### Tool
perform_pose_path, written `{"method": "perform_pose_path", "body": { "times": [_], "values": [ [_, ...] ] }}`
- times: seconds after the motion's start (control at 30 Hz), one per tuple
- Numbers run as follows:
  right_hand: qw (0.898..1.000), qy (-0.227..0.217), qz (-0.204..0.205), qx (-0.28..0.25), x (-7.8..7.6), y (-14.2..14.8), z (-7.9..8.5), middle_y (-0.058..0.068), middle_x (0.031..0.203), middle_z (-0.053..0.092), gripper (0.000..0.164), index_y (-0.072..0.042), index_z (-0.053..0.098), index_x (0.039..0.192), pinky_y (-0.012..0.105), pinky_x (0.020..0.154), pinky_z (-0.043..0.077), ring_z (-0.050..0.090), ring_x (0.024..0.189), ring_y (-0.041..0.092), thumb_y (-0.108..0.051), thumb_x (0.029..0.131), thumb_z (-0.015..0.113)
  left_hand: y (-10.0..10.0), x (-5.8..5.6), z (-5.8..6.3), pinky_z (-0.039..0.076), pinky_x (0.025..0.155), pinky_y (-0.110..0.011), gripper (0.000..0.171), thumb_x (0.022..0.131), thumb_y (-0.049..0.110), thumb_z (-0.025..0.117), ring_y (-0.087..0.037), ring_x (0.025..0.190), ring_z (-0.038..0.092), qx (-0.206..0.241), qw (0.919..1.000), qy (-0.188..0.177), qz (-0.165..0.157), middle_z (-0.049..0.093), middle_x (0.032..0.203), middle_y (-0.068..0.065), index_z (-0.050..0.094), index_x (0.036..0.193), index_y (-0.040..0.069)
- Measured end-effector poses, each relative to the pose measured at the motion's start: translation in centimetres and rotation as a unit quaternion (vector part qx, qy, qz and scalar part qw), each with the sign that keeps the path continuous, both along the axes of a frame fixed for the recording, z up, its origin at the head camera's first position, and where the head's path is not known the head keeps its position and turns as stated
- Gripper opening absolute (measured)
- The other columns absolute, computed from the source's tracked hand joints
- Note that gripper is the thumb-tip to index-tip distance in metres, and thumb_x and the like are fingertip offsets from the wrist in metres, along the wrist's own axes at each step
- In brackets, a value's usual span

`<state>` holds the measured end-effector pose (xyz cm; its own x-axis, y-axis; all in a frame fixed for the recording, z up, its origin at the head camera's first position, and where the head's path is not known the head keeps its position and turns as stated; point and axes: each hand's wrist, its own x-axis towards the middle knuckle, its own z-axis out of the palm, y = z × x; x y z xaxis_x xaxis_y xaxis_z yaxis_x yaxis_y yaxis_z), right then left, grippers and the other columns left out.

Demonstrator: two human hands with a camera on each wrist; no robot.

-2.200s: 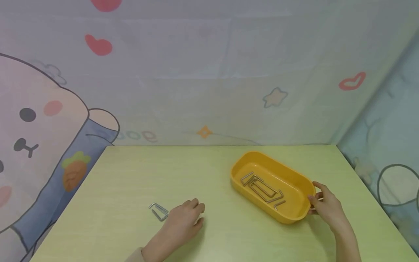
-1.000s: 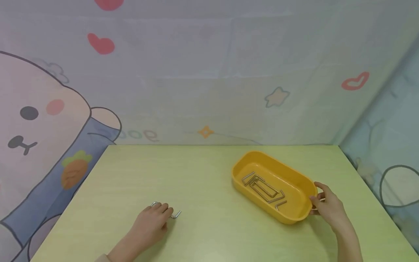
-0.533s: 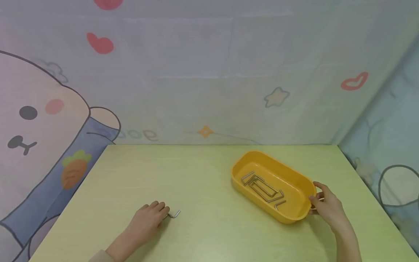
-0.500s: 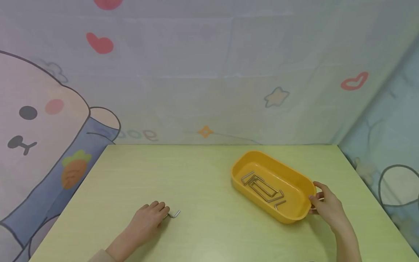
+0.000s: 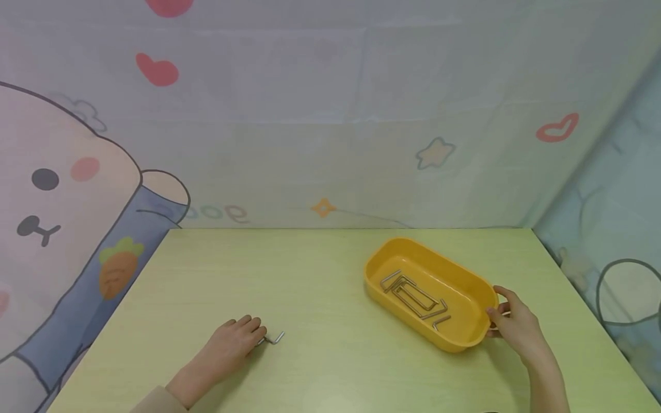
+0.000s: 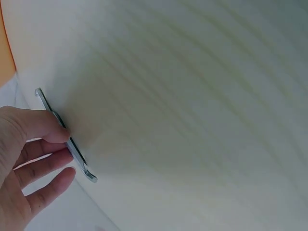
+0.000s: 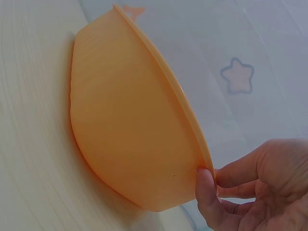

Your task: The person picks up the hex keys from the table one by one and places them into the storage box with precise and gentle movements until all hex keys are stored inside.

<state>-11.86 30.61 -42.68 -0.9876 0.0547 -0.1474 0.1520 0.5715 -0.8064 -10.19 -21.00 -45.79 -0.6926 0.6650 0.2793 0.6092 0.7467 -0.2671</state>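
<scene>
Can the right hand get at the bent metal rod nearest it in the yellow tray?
Probably yes: the yellow tray is open-topped and nothing seems to cover the bent metal rod. But the right hand grips the tray at one end, so it would likely have to let go first.

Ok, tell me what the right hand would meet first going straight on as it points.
The yellow tray, at once: the right hand pinches its rim. Beyond, probably the bent metal rods inside, though depth is unclear.
</scene>
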Motion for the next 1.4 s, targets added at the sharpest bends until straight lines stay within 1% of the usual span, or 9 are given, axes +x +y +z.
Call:
{"method": "perform_pose_path", "body": {
  "times": [0.13, 0.23, 0.4, 0.7, 0.93, 1.1, 1.17, 1.27, 1.4],
  "values": [
    [1.000, -0.001, 0.000, 0.002, 0.0, 0.0, 0.0, 0.017, 0.101, 0.043, 0.056, 0.010, 0.018, 0.146, 0.025, 0.066, 0.058, 0.061, 0.077, 0.010, -0.006, 0.099, 0.044, -0.2, -0.1, 0.1, 0.036, 0.055, -0.020, 0.026, 0.070, 0.009, 0.081, -0.010, 0.069, 0.045, -0.013, 0.9997, 0.000, -0.018, 0.052, 0.078, 0.005, 0.060, 0.085, 0.014],
    [1.000, -0.002, -0.001, 0.003, 0.0, 0.0, 0.0, 0.017, 0.101, 0.043, 0.057, 0.010, 0.017, 0.146, 0.025, 0.066, 0.058, 0.061, 0.077, 0.011, -0.006, 0.099, 0.044, -0.3, -0.2, 0.1, 0.036, 0.055, -0.019, 0.026, 0.071, 0.011, 0.080, -0.010, 0.070, 0.046, -0.023, 0.9995, -0.003, -0.023, 0.053, 0.079, 0.005, 0.060, 0.086, 0.014],
    [1.000, 0.000, -0.001, 0.002, 0.0, 0.0, 0.0, 0.017, 0.101, 0.042, 0.057, 0.010, 0.017, 0.146, 0.025, 0.066, 0.058, 0.061, 0.077, 0.011, -0.006, 0.099, 0.044, -0.3, -0.1, 0.2, 0.036, 0.055, -0.020, 0.025, 0.071, 0.008, 0.078, -0.011, 0.071, 0.048, -0.033, 0.9993, -0.008, -0.019, 0.053, 0.079, 0.004, 0.060, 0.087, 0.014],
    [1.000, 0.001, 0.002, -0.002, 0.0, 0.0, 0.1, 0.017, 0.100, 0.043, 0.057, 0.011, 0.016, 0.146, 0.025, 0.066, 0.058, 0.062, 0.076, 0.010, -0.005, 0.099, 0.044, -0.2, 0.2, 0.4, 0.039, 0.056, -0.021, 0.030, 0.068, -0.002, 0.077, -0.012, 0.071, 0.049, -0.029, 0.9992, -0.020, -0.017, 0.052, 0.078, 0.004, 0.060, 0.088, 0.013],
    [1.000, 0.002, 0.003, 0.001, 0.0, 0.0, 0.0, 0.018, 0.102, 0.042, 0.057, 0.011, 0.016, 0.146, 0.024, 0.066, 0.058, 0.061, 0.078, 0.012, -0.005, 0.099, 0.044, 0.0, 0.3, 0.1, 0.038, 0.057, -0.021, 0.033, 0.065, -0.003, 0.077, -0.011, 0.070, 0.047, -0.012, 0.9995, -0.004, -0.029, 0.050, 0.077, 0.005, 0.059, 0.086, 0.014],
    [1.000, 0.003, 0.002, 0.003, 0.0, 0.0, 0.0, 0.018, 0.101, 0.043, 0.057, 0.010, 0.017, 0.146, 0.024, 0.066, 0.058, 0.060, 0.077, 0.011, -0.004, 0.098, 0.045, 0.5, 0.5, 0.4, 0.039, 0.058, -0.021, 0.033, 0.064, -0.002, 0.078, -0.010, 0.069, 0.044, -0.005, 0.9993, -0.002, -0.037, 0.048, 0.076, 0.005, 0.058, 0.085, 0.014],
    [1.000, 0.002, 0.001, 0.004, 0.0, -0.1, 0.0, 0.018, 0.101, 0.043, 0.057, 0.010, 0.018, 0.146, 0.024, 0.066, 0.058, 0.060, 0.077, 0.011, -0.004, 0.098, 0.045, 0.8, 0.6, 0.7, 0.039, 0.057, -0.021, 0.033, 0.064, -0.001, 0.079, -0.010, 0.068, 0.043, 0.001, 0.9990, 0.005, -0.044, 0.047, 0.075, 0.006, 0.058, 0.084, 0.014],
    [1.000, -0.001, 0.000, 0.005, 0.0, -0.1, 0.1, 0.018, 0.102, 0.043, 0.057, 0.010, 0.017, 0.146, 0.025, 0.066, 0.058, 0.060, 0.078, 0.011, -0.005, 0.098, 0.045, 1.4, 0.5, 1.0, 0.035, 0.056, -0.019, 0.035, 0.061, -0.002, 0.079, -0.009, 0.066, 0.040, 0.010, 0.9981, 0.023, -0.057, 0.045, 0.074, 0.007, 0.057, 0.083, 0.015],
    [1.000, -0.003, -0.003, 0.007, 0.0, 0.0, 0.0, 0.019, 0.103, 0.042, 0.057, 0.009, 0.017, 0.147, 0.024, 0.066, 0.057, 0.060, 0.080, 0.013, -0.006, 0.099, 0.045, 2.4, 0.4, 1.2, 0.027, 0.056, -0.018, 0.039, 0.055, -0.006, 0.073, -0.008, 0.064, 0.034, 0.019, 0.9965, 0.044, -0.069, 0.039, 0.071, 0.007, 0.051, 0.078, 0.016]
  ]
}}
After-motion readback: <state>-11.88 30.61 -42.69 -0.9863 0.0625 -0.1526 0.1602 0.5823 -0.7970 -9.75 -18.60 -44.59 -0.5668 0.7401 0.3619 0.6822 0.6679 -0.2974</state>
